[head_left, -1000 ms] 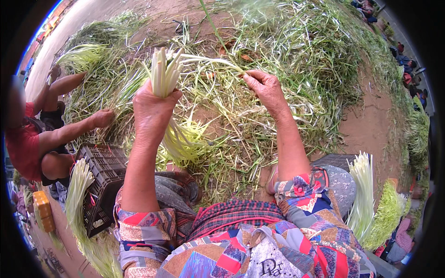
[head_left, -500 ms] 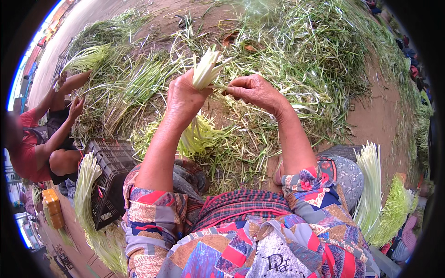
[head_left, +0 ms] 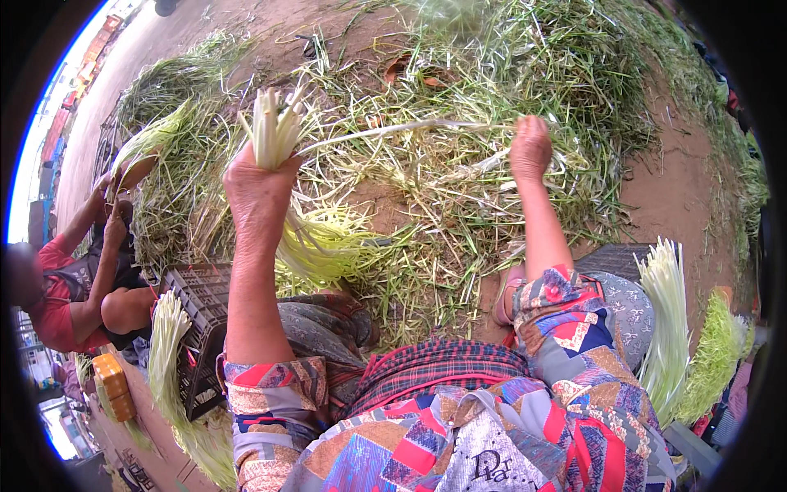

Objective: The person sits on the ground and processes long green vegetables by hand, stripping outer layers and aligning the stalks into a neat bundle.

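Head view: left hand [head_left: 256,184] upright, clamped round pale stalks [head_left: 275,135]; right hand [head_left: 530,152], well apart, grips a taut strand [head_left: 433,122].

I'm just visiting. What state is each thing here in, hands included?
Left hand: closed around the stalk bunch
Stalk bunch: held, pale ends up, yellow-green leaves hanging below
Right hand: closed on the long strand
Long strand: extended between the hands
Loose greens: strewn over the ground
Right-side stalk bundle: gathered, pale ends up
Black crate at left: contents unclear

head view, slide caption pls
Left hand grips a pale stalk bundle, right hand holds one long whitish strand, above scattered green plant litter.
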The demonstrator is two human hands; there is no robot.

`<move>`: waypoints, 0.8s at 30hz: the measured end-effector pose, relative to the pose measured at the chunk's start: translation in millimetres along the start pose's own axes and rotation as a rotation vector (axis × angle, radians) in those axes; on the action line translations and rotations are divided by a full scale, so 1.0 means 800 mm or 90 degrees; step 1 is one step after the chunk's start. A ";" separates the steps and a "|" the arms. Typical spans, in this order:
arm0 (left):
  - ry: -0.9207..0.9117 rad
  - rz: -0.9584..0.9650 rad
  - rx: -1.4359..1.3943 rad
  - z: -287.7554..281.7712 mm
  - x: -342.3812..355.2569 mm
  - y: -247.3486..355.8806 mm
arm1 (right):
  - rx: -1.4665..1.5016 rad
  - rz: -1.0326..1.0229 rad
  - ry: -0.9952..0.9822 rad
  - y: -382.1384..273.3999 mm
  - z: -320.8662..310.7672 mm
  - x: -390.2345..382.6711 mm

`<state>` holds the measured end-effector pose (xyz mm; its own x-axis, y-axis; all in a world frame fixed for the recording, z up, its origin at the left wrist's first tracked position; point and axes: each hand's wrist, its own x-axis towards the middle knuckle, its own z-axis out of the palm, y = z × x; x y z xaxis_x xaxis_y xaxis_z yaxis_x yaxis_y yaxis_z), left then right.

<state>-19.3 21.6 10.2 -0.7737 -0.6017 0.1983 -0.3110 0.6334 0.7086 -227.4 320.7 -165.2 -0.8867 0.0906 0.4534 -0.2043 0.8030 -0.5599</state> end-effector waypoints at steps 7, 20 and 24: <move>0.038 -0.030 -0.005 -0.002 0.003 -0.009 | -0.189 0.394 -0.103 0.104 -0.006 -0.022; -0.124 0.005 -0.021 0.053 -0.034 0.013 | 0.976 0.220 -0.778 -0.202 -0.017 -0.104; -0.106 -0.041 -0.055 0.028 -0.025 0.008 | 1.164 0.527 -0.584 -0.159 -0.011 -0.061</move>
<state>-18.4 48.5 -4.3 -0.8362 -0.5469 0.0407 -0.3204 0.5473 0.7732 -154.5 219.4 -110.2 -0.7372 -0.6421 -0.2104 0.6463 -0.5793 -0.4967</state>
